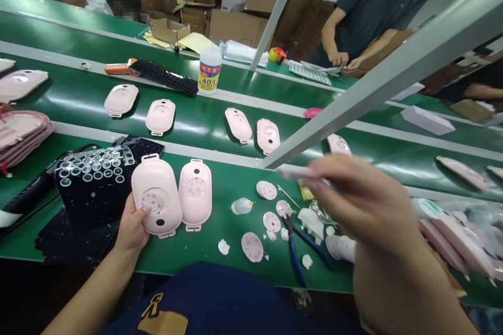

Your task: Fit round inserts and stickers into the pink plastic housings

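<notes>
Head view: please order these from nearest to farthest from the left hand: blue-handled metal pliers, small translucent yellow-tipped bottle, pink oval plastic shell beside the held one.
From the left hand:
1. Pink shell, right of the held shell.
2. Yellow-tipped bottle, farther right.
3. Blue-handled pliers, farthest right.

Looks like a factory workshop, judging by a green conveyor belt carrying pink plastic shells, a workbench strewn with parts and pliers, and cardboard boxes piled beyond
</notes>
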{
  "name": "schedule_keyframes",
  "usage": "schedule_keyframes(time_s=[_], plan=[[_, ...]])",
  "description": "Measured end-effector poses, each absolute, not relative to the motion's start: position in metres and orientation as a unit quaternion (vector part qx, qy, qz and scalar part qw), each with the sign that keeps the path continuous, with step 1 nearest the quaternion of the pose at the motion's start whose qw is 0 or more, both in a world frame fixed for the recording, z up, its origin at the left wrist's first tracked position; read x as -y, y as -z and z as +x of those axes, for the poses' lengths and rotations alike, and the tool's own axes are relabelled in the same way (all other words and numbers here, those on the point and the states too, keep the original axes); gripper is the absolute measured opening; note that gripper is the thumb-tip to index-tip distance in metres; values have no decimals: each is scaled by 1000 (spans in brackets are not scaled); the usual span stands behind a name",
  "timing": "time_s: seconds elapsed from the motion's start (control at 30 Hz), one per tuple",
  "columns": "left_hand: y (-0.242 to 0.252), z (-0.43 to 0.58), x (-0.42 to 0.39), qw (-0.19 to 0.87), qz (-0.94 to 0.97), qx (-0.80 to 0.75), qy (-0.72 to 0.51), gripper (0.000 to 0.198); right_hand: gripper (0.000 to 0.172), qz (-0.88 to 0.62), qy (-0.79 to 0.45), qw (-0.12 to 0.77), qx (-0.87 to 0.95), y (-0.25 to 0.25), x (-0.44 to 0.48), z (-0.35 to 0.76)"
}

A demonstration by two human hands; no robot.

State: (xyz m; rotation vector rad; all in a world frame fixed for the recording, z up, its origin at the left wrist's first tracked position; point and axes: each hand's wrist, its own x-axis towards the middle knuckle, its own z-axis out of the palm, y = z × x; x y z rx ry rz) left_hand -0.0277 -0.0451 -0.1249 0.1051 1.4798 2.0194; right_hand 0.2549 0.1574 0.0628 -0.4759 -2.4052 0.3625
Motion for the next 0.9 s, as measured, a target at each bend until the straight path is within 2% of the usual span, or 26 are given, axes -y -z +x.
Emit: schedule_keyframes(time_s=[0.03, 0.07, 0.13, 0.2, 0.3, 0.37, 0.6, 0.9], plan=[[125, -28, 45, 319, 34, -563, -762, 58, 11, -215, -109, 320, 916, -69, -178, 231], [126, -29, 44, 327, 25, -565, -757, 60, 12, -259, -71, 277, 923, -69, -200, 204], [127, -29, 44, 342, 7, -572, -746, 65, 24, -368, 18, 115, 923, -58, -246, 152], [130, -30, 45, 338, 0, -583, -739, 69, 28, -383, 36, 57, 921, -39, -285, 112], [140, -30, 49, 316, 14, -593, -740, 70, 22, -391, 56, -21, 918, -12, -322, 84], [149, -31, 50, 308, 27, -603, -736, 67, 29, -392, 74, -61, 915, 3, -334, 83], [168, -35, 52, 314, 71, -630, -707, 67, 34, -393, 95, -141, 904, 41, -359, 99], [170, -36, 52, 321, 93, -643, -690, 71, 35, -484, 92, -161, 855, 57, -377, 99]])
